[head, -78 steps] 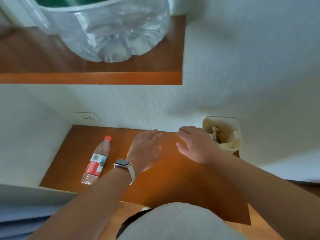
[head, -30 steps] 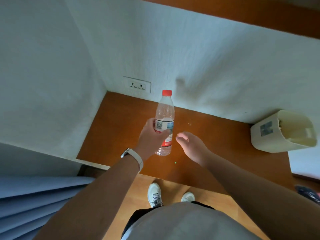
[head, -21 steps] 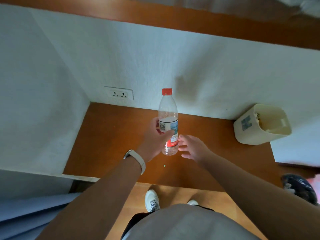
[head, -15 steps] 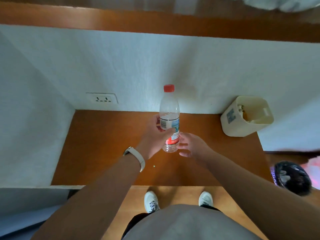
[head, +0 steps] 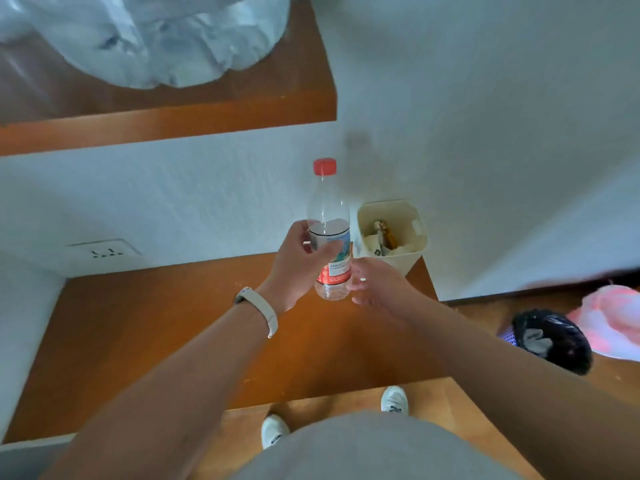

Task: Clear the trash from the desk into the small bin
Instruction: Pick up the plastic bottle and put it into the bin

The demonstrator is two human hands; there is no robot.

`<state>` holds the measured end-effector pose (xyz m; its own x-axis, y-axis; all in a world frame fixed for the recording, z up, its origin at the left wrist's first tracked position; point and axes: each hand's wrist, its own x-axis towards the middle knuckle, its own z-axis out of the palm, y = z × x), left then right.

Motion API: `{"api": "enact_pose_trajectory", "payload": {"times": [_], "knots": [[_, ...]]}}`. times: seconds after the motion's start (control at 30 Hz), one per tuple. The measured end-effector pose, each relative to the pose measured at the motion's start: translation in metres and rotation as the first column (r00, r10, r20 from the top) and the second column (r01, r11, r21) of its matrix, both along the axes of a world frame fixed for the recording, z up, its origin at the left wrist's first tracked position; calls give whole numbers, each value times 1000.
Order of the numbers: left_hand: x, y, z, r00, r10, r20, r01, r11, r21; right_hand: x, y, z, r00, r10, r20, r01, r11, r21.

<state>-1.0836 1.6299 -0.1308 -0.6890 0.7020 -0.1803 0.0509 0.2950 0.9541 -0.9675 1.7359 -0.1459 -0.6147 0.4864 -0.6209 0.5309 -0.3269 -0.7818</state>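
Since half a second ago my view has tipped up and swung left, so the small bin (head: 390, 233) now shows just right of the bottle (head: 329, 230) instead of well off to the right, and the upper shelf (head: 166, 109) with its clear plastic bag (head: 145, 36) has come into view at the top. I count one bottle, upright, clear, with one red cap (head: 325, 167) and a red-and-white label; my left hand (head: 299, 268) is wrapped around its middle, fingers closed on the label, holding it above the desk (head: 173, 323). My right hand (head: 377, 285) sits just beside the bottle's base, fingers spread and loose, gripping nothing; whether its fingertips touch the plastic I cannot tell. One watch band (head: 259, 311) is on the left wrist. One small cream bin stands at the desk's back right corner against the wall, with some scraps inside it. One wall socket (head: 104, 251) sits to the left above the desk. On the floor at right I see one dark-lined basket (head: 550, 341) beside something pink (head: 613, 317), and two white shoes (head: 394, 400) below the desk edge
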Motion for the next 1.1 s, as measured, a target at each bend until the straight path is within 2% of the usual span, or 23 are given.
{"api": "enact_pose_trajectory", "payload": {"times": [0.1, 0.3, 0.5, 0.73, 0.9, 1.1], "knots": [[22, 42, 10, 1000, 8, -26, -8, 1000, 16, 25, 42, 4, 998, -19, -59, 20, 1000, 18], [54, 110, 25, 994, 57, -88, -56, 998, 9, 57, 113, 16, 990, 54, -127, -50, 998, 34], [71, 140, 35, 981, 101, -163, -104, 995, -9, 61, 157, 20, 983, 124, -134, -119, 992, 46], [64, 156, 27, 985, 117, -130, -117, 993, 7, 45, 180, 15, 969, 198, -149, -185, 978, 95], [56, 165, 10, 982, 154, -108, -159, 986, -43, 36, 189, 5, 960, 264, -96, -245, 954, 175], [56, 171, -17, 990, 111, -82, -119, 988, -102, 25, 202, -3, 952, 296, -71, -269, 926, 264]]}}
